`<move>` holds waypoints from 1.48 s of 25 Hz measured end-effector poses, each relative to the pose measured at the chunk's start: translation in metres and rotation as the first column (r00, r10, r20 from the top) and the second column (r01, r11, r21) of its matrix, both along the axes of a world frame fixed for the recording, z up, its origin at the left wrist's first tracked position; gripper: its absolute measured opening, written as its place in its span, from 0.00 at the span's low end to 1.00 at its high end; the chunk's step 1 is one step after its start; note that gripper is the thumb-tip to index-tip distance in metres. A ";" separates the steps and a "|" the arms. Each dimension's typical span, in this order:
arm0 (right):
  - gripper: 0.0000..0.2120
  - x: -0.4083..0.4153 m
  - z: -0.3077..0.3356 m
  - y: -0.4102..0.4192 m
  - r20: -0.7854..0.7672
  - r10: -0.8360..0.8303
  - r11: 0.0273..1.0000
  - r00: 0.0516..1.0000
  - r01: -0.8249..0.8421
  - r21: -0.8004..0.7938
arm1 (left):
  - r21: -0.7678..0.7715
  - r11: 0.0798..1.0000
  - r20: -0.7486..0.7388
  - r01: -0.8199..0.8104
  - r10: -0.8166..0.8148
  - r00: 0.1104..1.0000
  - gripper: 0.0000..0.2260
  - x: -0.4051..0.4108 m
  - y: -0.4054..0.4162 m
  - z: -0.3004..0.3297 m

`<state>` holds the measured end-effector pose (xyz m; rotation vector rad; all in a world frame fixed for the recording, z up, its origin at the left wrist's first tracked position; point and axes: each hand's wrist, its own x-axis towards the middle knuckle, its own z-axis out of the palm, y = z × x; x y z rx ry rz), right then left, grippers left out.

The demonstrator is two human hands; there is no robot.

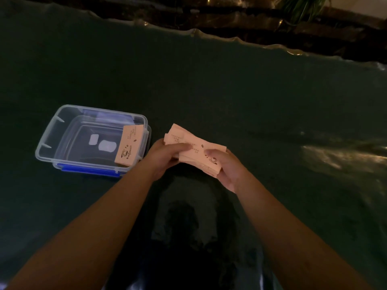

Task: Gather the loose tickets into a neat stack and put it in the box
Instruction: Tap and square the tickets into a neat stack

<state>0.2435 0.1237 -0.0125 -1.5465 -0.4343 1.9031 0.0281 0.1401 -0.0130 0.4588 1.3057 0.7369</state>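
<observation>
Both hands hold an uneven bundle of pale orange tickets (195,147) just above the dark green table. My left hand (165,156) grips its left end, thumb on top. My right hand (225,166) holds the right end from below, thumb pressing the top ticket. The tickets are fanned, with corners sticking out at the far left. To the left stands a clear plastic box (49,141) with blue clips, lid off. One ticket (129,146) with a coffee cup print leans inside against the box's right wall.
A dark green cloth under clear plastic (230,91) covers the table; its wavy far edge runs along the top. A glare patch (339,153) lies at the right. A plant (301,7) stands beyond the table, top right. My shadow falls between my forearms.
</observation>
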 end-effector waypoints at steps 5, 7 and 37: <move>0.33 -0.021 -0.008 -0.039 -0.287 -0.222 0.960 0.932 0.261 0.105 | 0.122 0.939 0.261 -0.323 0.283 0.923 0.37 0.029 -0.028 0.010; 0.36 -0.024 -0.012 -0.049 -0.335 -0.226 0.945 0.915 0.289 0.152 | 0.160 0.949 0.263 -0.271 0.224 0.938 0.37 0.041 -0.037 0.011; 0.31 -0.036 0.005 -0.070 0.082 -0.072 0.816 0.994 0.011 0.578 | 0.653 0.625 -0.406 0.427 -0.187 0.894 0.57 0.030 -0.066 -0.057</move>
